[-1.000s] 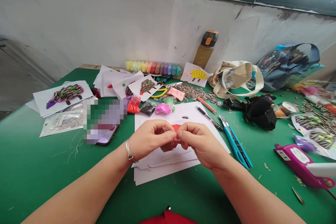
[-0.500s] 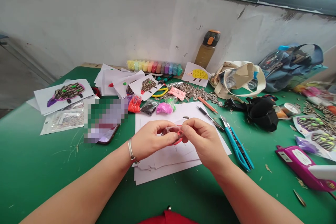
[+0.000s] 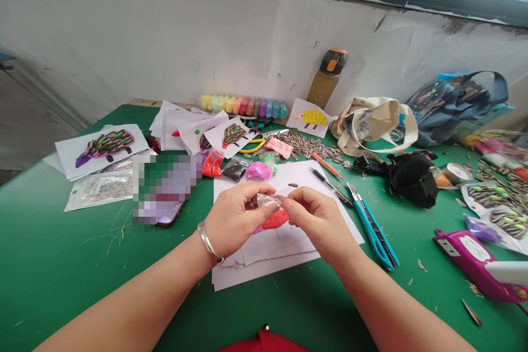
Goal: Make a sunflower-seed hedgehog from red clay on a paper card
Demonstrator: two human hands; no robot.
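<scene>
Both hands meet over a stack of white paper. My left hand, with a silver bangle at its wrist, is closed on a clear plastic packet holding red clay. A bit of purple shows under the left fingers. My right hand pinches the packet's right edge with thumb and forefinger. A single sunflower seed lies on the paper behind the hands. Just beyond the paper are bagged magenta clay, black clay and red clay.
Right of the paper lie a pen, a blue cutter and a magenta glue gun. A phone and seed-covered hedgehog picture are left. Seeds, a bottle and a cream bag stand behind.
The packet has turned in my hands, so more of the red clay shows below the fingers. My left hand has tilted slightly, and the right hand stays at the packet's edge.
</scene>
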